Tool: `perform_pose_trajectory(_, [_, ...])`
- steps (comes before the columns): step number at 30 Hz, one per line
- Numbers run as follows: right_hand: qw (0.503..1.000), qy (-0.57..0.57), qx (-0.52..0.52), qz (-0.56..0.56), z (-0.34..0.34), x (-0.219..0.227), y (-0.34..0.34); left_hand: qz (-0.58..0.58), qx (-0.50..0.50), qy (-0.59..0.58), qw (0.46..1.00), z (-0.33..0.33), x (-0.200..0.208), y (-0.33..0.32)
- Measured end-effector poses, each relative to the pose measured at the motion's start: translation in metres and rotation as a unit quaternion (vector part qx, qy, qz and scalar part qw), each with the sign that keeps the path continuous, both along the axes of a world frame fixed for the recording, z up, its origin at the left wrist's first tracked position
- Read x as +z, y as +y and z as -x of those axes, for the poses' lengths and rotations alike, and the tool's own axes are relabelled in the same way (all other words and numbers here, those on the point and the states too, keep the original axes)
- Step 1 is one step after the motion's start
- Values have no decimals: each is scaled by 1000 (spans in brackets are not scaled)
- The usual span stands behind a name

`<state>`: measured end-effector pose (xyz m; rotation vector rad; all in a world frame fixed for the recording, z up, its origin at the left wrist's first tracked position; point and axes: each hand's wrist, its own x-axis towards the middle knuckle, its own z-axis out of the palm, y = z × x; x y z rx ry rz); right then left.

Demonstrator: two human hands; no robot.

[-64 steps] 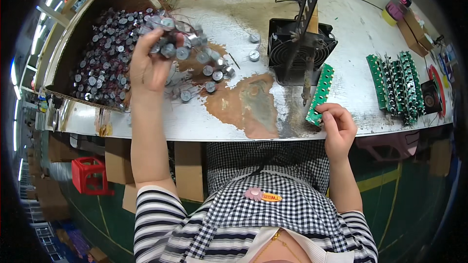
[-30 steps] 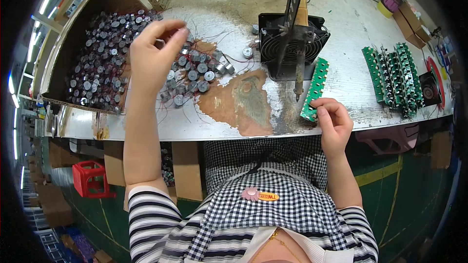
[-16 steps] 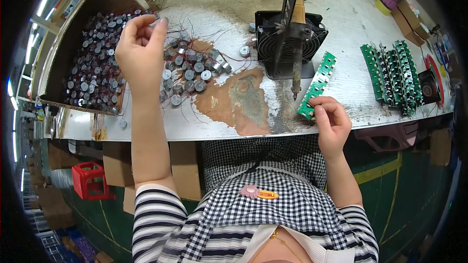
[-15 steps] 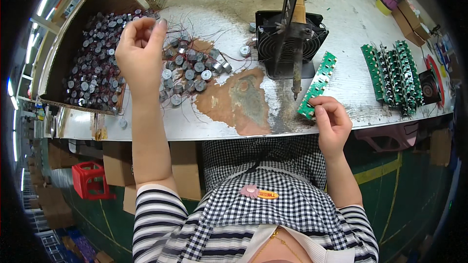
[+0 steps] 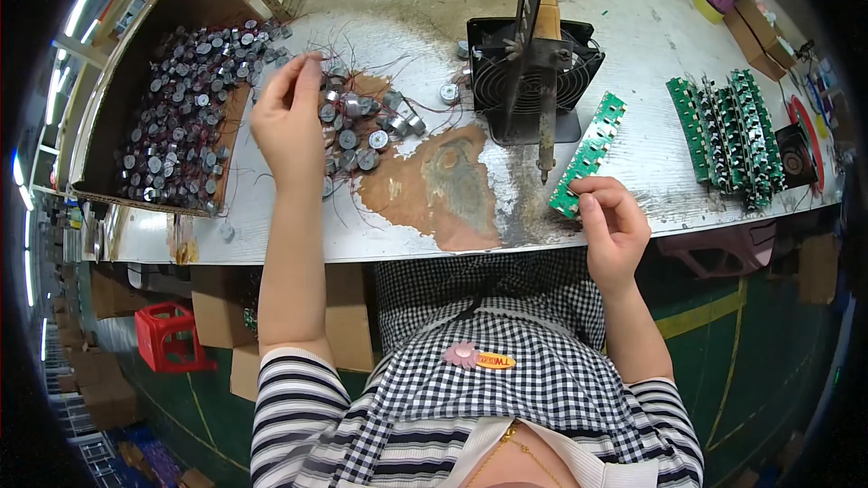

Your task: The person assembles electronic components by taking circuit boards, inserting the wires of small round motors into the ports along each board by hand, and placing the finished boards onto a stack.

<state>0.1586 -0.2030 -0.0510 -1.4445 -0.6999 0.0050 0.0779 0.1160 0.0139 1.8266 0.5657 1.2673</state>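
Note:
My right hand pinches the lower end of a long green circuit board, which slants up and away across the table with small pale parts along it. My left hand is raised over the left side of a loose pile of small round metal motors with thin red and dark wires. Its thumb and fingers are closed together; wires show around the tips, but what they grip, if anything, is too fine to make out. Just left of the board, a soldering iron hangs tip down from a stand.
An open cardboard box full of similar motors sits at the left. Behind the iron stands a black fan. A row of populated green boards lies at the right, beside a red-rimmed reel. The table's front edge runs before me.
My left hand has moved right and slightly nearer, from beside the box to over the pile's left side. My right hand keeps its hold on the board, almost unmoved.

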Motion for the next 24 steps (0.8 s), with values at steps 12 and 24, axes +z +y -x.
perform_pose_trajectory(12, [988,-152,-15,30,-3,3,2,402,-410,105,812,40,-6,-107])
perform_pose_trajectory(24, [981,-192,9,13,2,3,7,460,-391,130,787,25,-31,-143])
